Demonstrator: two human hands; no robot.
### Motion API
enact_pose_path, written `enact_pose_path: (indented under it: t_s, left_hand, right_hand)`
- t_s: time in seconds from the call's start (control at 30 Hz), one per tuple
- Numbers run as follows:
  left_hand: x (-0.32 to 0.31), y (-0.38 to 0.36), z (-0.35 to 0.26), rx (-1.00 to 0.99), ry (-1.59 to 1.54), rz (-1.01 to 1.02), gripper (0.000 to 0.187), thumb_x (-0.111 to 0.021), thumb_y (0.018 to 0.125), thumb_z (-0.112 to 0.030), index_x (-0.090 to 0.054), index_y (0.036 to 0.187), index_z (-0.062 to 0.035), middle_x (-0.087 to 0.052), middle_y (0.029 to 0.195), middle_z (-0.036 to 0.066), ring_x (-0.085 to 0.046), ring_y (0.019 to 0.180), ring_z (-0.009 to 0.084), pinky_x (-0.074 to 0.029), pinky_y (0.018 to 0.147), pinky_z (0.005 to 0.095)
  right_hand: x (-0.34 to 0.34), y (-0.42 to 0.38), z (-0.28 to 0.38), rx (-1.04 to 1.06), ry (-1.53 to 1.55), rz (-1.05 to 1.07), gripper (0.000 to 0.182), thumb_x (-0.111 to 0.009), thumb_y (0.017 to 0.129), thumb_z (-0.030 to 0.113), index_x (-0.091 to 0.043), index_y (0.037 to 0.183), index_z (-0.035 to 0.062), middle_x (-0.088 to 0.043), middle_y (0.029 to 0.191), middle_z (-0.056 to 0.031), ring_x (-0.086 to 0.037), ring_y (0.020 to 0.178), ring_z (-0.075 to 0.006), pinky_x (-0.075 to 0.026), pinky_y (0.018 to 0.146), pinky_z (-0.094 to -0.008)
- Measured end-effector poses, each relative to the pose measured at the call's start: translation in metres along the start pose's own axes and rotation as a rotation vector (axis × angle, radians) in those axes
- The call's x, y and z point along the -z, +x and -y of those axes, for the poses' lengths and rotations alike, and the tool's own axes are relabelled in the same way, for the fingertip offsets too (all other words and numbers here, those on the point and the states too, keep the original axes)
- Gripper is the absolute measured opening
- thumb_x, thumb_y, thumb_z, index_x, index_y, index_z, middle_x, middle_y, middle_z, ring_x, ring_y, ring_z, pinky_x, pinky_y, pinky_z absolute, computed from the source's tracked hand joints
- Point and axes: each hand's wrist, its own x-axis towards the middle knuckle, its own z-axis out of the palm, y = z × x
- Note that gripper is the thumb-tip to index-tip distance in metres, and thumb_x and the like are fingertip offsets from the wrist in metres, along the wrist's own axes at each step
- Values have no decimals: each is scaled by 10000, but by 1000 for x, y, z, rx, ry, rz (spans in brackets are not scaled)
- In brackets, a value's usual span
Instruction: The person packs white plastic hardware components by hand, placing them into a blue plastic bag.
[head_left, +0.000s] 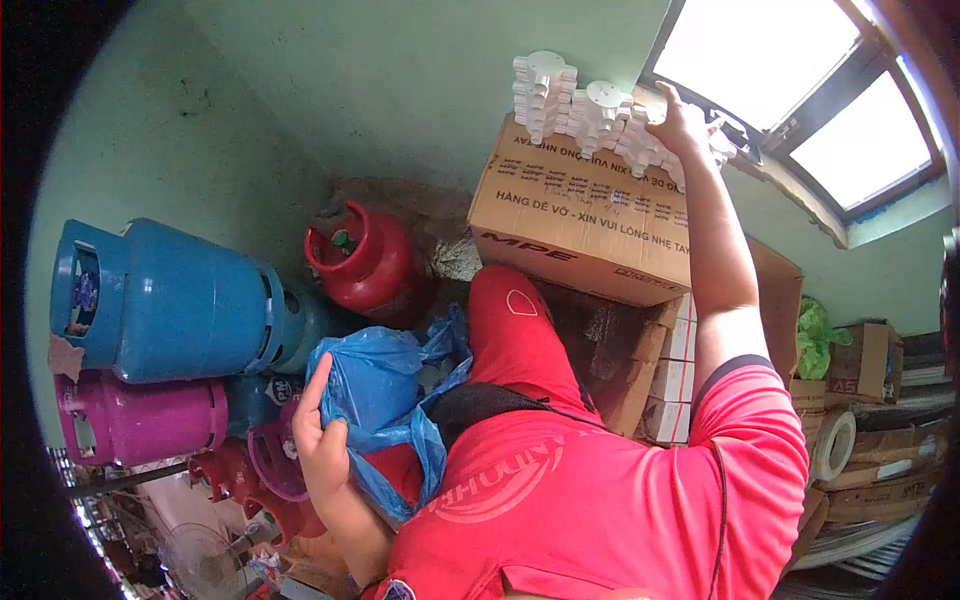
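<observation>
My left hand (325, 445) grips the edge of a blue plastic bag (375, 375), which hangs open in front of my lap. Its index finger points up along the bag's rim, and the other fingers are partly hidden. Up at the right, my right hand (684, 122) reaches over a row of white plastic pipe fittings (600, 105), with thumb and index finger apart. These stacked fittings stand along the top of a large cardboard box (580, 215) with printed lettering. The hand overlaps the fittings at the right end of the row.
Blue gas cylinders (190, 300), a pink cylinder (150, 415) and a red cylinder (370, 260) stand or lie at the left. A window (770, 60) is above right. Farther right are a green bag (815, 335), a white roll (832, 445) and stacked cartons (890, 460).
</observation>
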Motion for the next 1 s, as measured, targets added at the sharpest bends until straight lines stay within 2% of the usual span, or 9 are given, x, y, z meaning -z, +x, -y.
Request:
enact_pose_path:
  t_s: [0.07,0.23,0.3,0.4,0.53,0.63,0.77,0.9,1.0]
  left_hand:
    - [2,1,1,-20,29,3,782,-380,698,83,-459,1475,114,-502,1501,198,-493,1380,227,-318,1182,332]
    - [4,1,6,29,-15,-27,788,-377,698,90,-450,1482,112,-505,1501,187,-512,1358,211,-339,1164,315]
    - [0,8,1,33,-34,-32,787,-378,700,92,-452,1483,110,-514,1492,180,-517,1348,205,-342,1160,311]
    - [-4,14,-2,33,-23,12,786,-379,703,93,-458,1485,100,-536,1462,163,-532,1314,190,-352,1141,297]
    - [-11,14,-20,0,56,42,785,-384,701,82,-458,1482,106,-535,1461,175,-530,1318,199,-345,1147,299]
    - [-6,11,-22,-62,67,32,779,-390,705,72,-454,1481,111,-532,1461,191,-525,1331,210,-343,1157,308]
    - [4,6,-15,-39,-41,35,780,-394,701,69,-453,1477,117,-570,1412,208,-580,1273,227,-394,1128,329]
    - [4,6,-5,19,-83,58,787,-396,694,74,-451,1478,117,-568,1414,212,-586,1267,238,-399,1125,334]
    - [-3,8,-1,-19,-16,47,789,-389,688,81,-453,1474,122,-547,1437,214,-564,1294,236,-380,1139,331]
  right_hand:
    - [-3,1,-1,13,24,-74,848,-783,812,385,-374,1552,323,-688,1283,-68,-577,1303,-287,-112,1138,-806]
    - [38,-87,30,357,858,-392,718,-851,785,271,-543,1420,134,-706,1183,-152,-664,1156,-305,-507,1008,-399]
    - [67,-158,68,354,1218,274,732,-886,723,255,-572,1363,85,-685,1181,-158,-640,1167,-285,-508,998,-404]
    - [-4,-219,136,1215,1170,267,683,-896,673,303,-603,1226,30,-641,1147,-130,-626,1080,-261,-520,908,-392]
    - [-58,-315,210,1127,1149,867,494,-853,750,353,-603,1072,73,-688,898,-151,-694,878,-343,-543,770,-447]
    - [-84,-322,226,1406,1167,202,410,-849,759,378,-620,913,74,-657,837,-143,-656,842,-375,-507,741,-474]
    - [-29,-220,157,964,1060,148,300,-856,764,303,-661,818,81,-719,1100,-157,-655,1033,-362,-512,909,-463]
    - [8,-94,32,312,684,-594,341,-806,782,265,-698,1067,112,-705,1065,-152,-659,1060,-340,-523,921,-437]
    - [37,-48,-39,-258,172,-205,744,-793,833,506,-511,1463,229,-586,1395,-160,-573,1265,-344,-482,1038,-486]
